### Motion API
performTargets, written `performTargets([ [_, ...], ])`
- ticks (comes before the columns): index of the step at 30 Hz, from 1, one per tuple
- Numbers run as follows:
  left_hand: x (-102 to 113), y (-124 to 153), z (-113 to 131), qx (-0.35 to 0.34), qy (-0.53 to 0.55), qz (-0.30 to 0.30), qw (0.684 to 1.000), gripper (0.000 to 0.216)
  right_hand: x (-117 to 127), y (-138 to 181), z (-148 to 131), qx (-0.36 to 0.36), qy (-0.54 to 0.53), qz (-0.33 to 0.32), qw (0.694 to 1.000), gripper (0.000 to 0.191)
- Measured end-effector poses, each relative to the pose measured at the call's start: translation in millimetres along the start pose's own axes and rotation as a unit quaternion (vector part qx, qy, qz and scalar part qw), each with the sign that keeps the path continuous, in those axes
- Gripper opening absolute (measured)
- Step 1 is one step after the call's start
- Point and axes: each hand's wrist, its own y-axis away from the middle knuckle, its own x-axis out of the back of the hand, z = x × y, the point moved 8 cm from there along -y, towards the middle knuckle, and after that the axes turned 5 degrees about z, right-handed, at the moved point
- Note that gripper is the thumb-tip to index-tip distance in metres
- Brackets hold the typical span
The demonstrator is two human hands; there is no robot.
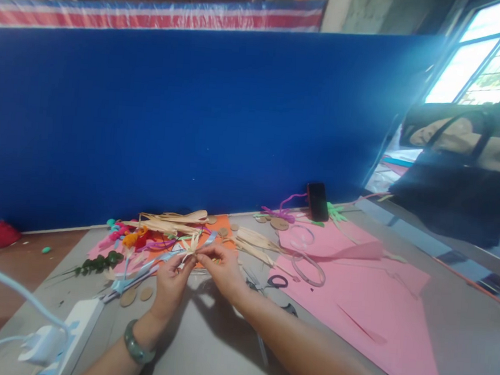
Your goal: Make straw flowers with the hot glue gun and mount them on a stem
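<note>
My left hand is closed in a pinch around the base of a small cream flower with pointed petals, which looks made from dried husk or raffia strips. From the right, my right hand meets it with thumb and fingers pinched at the same base, the fingertips of both hands nearly touching. Pale husk strips lie just beyond the hands, and another bundle of strips is to their right. Scissors with dark handles rest on the table near my right forearm, partly hidden by it.
Pink paper sheets cover the table's right side. A phone leans on the blue partition. A power strip with plugs is at the front left, near cardboard discs, a green leafy sprig and orange paper.
</note>
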Motion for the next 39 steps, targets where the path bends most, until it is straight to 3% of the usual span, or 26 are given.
performTargets([
  [16, -3.1, 3.5, -4.0, 0.013, 0.016, -0.008, 1.000, 0.019, -4.3, -2.9, 13.1, -0.044, -0.066, -0.029, 0.996, 0.008],
  [26, -5.5, 3.5, 9.0, 0.047, 0.075, -0.001, 0.996, 0.019, -8.0, 0.0, 12.2, -0.082, -0.144, -0.042, 0.985, 0.019],
  [39, -7.6, 6.0, 4.9, 0.060, 0.099, -0.010, 0.993, 0.020, -7.5, -3.6, 10.1, -0.080, -0.137, -0.076, 0.984, 0.012],
])
